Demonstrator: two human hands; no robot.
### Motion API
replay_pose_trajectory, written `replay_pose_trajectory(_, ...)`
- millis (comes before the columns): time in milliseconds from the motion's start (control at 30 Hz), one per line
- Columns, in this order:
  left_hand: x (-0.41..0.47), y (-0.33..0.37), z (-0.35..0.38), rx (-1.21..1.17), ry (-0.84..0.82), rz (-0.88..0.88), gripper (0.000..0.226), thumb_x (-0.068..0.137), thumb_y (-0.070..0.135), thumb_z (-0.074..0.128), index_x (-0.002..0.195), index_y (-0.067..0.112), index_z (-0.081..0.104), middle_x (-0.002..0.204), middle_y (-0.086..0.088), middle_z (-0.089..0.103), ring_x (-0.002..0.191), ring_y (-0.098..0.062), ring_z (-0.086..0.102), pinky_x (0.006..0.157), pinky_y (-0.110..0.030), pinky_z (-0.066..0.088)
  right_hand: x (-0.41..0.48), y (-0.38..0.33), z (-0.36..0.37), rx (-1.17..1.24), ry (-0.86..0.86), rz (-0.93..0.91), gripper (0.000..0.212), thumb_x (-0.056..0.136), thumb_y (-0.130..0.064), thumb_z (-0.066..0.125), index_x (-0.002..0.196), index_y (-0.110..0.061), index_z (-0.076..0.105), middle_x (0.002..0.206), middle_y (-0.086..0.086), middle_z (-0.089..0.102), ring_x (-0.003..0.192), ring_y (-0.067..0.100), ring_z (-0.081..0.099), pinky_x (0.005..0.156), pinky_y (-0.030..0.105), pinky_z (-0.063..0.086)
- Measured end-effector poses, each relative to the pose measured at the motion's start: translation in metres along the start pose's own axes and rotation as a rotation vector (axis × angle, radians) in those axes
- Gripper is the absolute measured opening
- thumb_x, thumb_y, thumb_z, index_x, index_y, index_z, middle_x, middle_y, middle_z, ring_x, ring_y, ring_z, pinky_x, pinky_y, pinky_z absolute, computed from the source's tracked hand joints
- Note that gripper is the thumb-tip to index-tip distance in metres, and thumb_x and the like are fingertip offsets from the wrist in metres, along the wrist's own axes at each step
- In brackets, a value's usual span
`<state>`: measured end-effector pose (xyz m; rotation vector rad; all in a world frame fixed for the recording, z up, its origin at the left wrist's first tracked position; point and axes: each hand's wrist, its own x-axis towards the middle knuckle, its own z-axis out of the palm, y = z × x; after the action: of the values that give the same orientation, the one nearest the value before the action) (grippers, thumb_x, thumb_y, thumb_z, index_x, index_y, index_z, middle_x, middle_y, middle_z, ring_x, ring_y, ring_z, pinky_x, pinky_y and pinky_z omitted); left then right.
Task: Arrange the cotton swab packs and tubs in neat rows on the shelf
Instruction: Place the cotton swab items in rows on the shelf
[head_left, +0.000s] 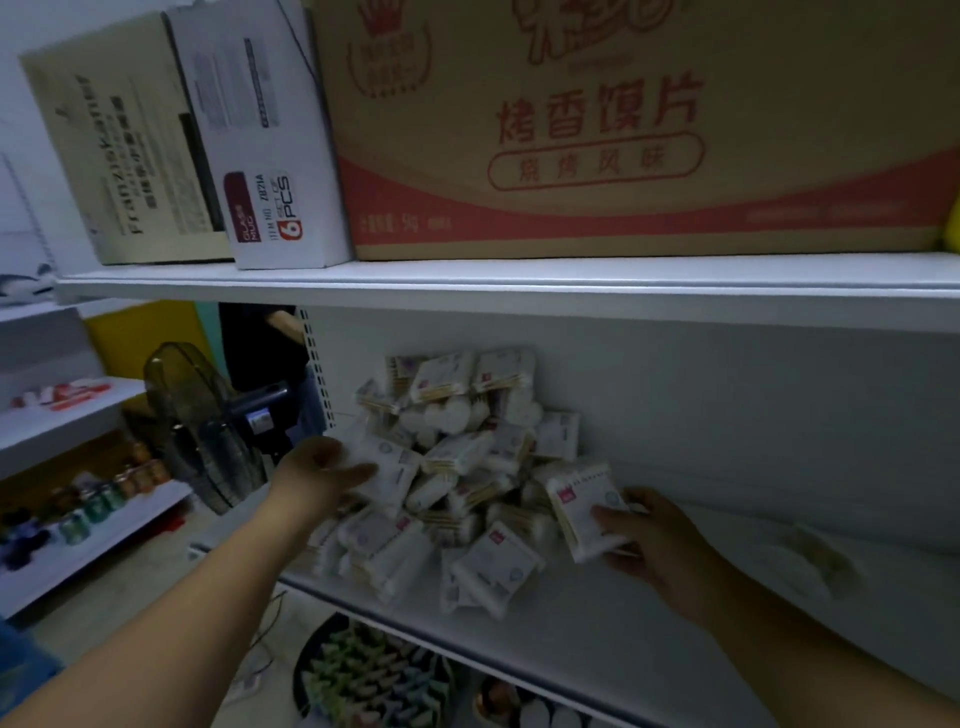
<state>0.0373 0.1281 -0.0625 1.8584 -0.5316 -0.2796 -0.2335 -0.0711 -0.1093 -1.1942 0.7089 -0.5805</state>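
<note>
The cotton swab packs (457, 467) are heaped in a loose pile on the left part of the white shelf (675, 649), piled highest against the back wall, with no row formed yet. At the pile's right edge a square pack (582, 506) is pinched by the right hand (660, 540), thumb across its face and fingers curled behind it. At the left edge a white pack (389, 470) is gripped by the left hand (317, 473); the thumb is laid over it, and the other fingers are hidden.

The step is judged to be drawing packs off the pile. It is best done from the edges, so that the stack is not toppled. The bare shelf to the right should be used for the first row, with labels turned one way. A fan (202, 426) is seen further left.
</note>
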Motion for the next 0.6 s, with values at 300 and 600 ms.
replay_pose_trajectory(300,-0.112,0.076,0.119,-0.180,-0.424,-0.033,0.034,0.077,-0.004,0.071,0.101,0.017,0.059,0.102,-0.007,0.062,0.081,-0.031,0.061,0.063,-0.036,0.053,-0.086,-0.039,-0.091,-0.006,-0.113,-0.068,0.015,0.090,-0.008,0.058,0.103,-0.013,0.064,0.097,0.006,0.069,0.087,0.018,0.065,0.071,0.027,0.054)
replay_pose_trajectory(600,-0.265,0.140,0.283,-0.289,-0.648,0.082,0.040,0.063,-0.008,0.075,0.095,0.011,0.062,0.090,-0.008,0.071,0.087,-0.028,0.065,0.074,-0.038,0.055,-0.207,-0.056,-0.251,-0.043,0.024,-0.120,0.023,0.090,-0.004,0.052,0.102,-0.021,0.061,0.102,0.003,0.069,0.094,0.023,0.065,0.071,0.032,0.054)
